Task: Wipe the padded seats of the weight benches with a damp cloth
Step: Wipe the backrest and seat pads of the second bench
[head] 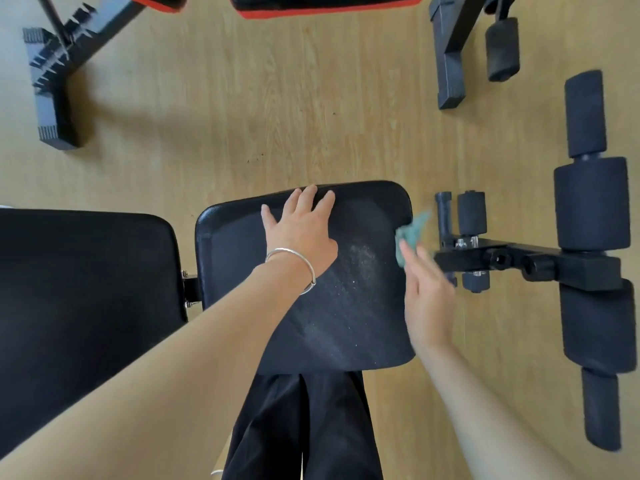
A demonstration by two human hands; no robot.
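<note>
A black padded seat (346, 306) of a weight bench lies in the middle, with pale dusty streaks across its centre. My left hand (301, 230), with a silver bangle on the wrist, rests flat on the seat's far edge, fingers spread. My right hand (427, 292) is blurred at the seat's right edge and holds a crumpled green cloth (410, 237) against that edge. The bench's black back pad (86, 306) lies to the left of the seat.
Black foam leg rollers (592, 216) on a black frame (526, 261) stick out to the right of the seat. A second bench with red-trimmed padding (311, 6) and black legs (52, 98) stands across the wooden floor (277, 98). My black trousers show below the seat.
</note>
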